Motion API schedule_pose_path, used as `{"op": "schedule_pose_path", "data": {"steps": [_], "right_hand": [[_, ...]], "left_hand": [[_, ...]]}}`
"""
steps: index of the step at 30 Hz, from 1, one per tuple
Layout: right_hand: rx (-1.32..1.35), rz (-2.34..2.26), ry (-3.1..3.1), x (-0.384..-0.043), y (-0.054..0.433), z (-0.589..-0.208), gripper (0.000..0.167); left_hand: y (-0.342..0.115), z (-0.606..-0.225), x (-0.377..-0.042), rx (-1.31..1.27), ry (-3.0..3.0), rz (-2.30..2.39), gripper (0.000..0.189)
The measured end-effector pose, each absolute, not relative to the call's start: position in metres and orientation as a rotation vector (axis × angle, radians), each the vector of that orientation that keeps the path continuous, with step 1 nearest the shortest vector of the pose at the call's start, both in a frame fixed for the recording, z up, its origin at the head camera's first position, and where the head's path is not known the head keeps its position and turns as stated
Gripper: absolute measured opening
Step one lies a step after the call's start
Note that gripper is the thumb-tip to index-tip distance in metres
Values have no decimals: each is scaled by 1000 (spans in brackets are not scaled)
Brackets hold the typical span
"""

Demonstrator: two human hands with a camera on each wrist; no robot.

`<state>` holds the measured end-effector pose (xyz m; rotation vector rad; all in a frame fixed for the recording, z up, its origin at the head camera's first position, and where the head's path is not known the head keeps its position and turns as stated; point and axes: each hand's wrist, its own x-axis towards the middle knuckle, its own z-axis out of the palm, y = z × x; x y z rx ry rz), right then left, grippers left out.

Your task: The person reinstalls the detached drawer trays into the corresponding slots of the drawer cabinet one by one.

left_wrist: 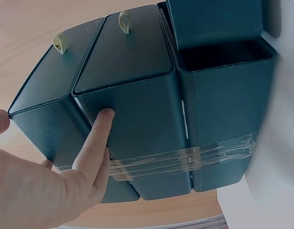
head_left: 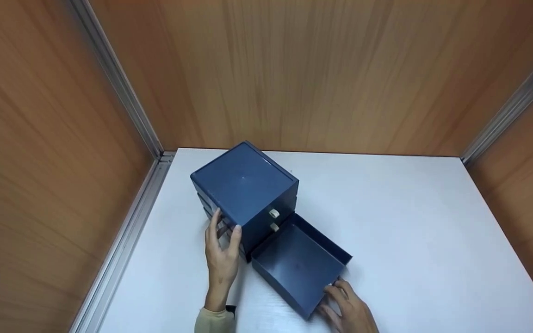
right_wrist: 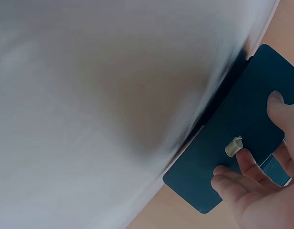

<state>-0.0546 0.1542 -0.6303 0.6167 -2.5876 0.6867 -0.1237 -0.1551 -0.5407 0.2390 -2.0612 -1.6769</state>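
Note:
A dark blue three-drawer cabinet stands turned at an angle on the white table. Its lowest drawer is pulled far out towards the front right, with nothing visible inside. Pale loop tabs mark the two closed drawers above. My left hand rests on the cabinet's left side near the front corner, fingers spread, one fingertip pressing the side wall. At the pulled-out drawer's front, my right hand touches the panel with thumb and fingertips. One fingertip lies beside its loop tab.
Clear tape runs across the cabinet's side. Wooden panels enclose the white table at the back and both sides, with metal rails at the corners.

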Motion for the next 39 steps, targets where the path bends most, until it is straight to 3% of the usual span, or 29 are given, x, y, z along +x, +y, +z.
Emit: {"op": "schedule_pose_path", "data": {"steps": [39], "right_hand": [[682,695,-2611,-87,124,-631,48]], "left_hand": [[-157,-542,-125,246,-2051,-1670,64]]}}
